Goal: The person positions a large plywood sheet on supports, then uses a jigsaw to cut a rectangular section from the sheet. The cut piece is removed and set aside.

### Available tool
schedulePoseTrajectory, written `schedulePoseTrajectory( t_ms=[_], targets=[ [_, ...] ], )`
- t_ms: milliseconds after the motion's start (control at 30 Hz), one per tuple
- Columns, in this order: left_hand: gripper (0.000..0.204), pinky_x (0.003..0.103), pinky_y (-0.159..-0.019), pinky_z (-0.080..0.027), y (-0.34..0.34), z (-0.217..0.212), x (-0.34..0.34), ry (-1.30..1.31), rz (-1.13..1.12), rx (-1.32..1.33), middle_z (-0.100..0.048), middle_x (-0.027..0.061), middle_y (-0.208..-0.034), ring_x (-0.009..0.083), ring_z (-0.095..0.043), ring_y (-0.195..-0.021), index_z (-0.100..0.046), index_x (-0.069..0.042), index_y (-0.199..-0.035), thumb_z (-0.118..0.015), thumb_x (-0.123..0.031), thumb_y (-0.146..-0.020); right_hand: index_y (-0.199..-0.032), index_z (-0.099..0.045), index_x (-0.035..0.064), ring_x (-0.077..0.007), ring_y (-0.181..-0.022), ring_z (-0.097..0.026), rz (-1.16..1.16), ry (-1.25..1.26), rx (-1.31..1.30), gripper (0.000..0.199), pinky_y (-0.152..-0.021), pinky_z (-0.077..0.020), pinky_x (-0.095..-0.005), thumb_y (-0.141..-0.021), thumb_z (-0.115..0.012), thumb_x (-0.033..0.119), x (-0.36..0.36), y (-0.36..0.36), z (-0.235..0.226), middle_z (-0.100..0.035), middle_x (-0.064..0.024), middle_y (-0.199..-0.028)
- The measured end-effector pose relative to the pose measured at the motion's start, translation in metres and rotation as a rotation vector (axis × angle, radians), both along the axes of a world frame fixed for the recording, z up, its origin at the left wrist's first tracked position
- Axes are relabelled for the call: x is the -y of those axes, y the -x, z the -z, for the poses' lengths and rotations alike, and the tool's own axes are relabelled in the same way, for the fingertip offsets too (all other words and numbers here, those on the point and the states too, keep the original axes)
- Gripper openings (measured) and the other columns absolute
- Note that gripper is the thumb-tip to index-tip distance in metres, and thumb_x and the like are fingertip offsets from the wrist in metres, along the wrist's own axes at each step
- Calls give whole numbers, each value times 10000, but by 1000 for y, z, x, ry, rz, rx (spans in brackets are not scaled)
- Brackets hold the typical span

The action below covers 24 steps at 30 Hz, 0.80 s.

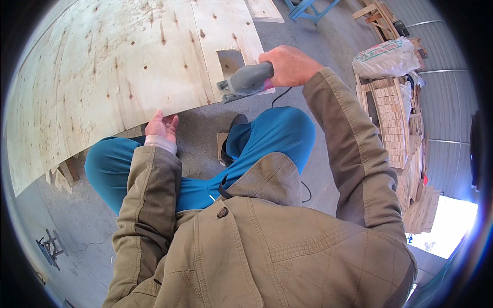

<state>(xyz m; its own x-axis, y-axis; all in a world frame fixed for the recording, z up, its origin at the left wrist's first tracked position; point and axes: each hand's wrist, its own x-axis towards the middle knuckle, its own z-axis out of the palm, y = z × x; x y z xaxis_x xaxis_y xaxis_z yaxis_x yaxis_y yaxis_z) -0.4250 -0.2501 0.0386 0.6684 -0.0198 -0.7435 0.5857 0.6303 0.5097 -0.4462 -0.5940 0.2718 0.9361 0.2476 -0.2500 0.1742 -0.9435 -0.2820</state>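
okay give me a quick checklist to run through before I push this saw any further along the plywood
1. Right hand wrapped firmly on the grey power saw: ok.
2. Left hand away from the saw, at the plywood sheet edge: ok.
3. Saw base flat on the sheet: cannot tell.
4. Black cord clear of the cut: ok, it hangs toward the knee.
5. Blue-trousered legs out from under the cut: not ok, they sit right below the edge.
6. Blade state: cannot tell, hidden.
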Motion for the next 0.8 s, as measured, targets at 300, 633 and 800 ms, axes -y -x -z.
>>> schedulePoseTrajectory(
  t_ms=[300,633,800],
  targets=[
    [234,393,-759,-624,-2,13,-3,32,-1,17,-685,98,-1154,254,-677,-1005,-588,-78,-1248,-498,-234,-1098,-909,-730,95,-420,-856,-687,-27,52,-26,280,-737,-537,-495,-692,-836,237,-4,-5,-2,-717,-197,-857],
    [191,395,-784,-605,7,-7,-5,-3,-39,-94,-684,82,-1117,234,-669,-960,-625,-88,-1207,-520,-177,-1076,-939,-752,85,-395,-848,-708,-77,-152,-71,299,-750,-550,-469,-702,-841,243,-14,-7,-3,-728,-205,-885],
    [208,347,-672,-601,12,-7,-7,-36,-91,-81,-682,84,-1095,229,-664,-915,-598,-67,-1224,-547,-197,-1070,-806,-718,31,-421,-785,-652,-41,-64,40,347,-703,-510,-478,-603,-917,230,-41,1,-15,-673,-209,-812]
  ],
)
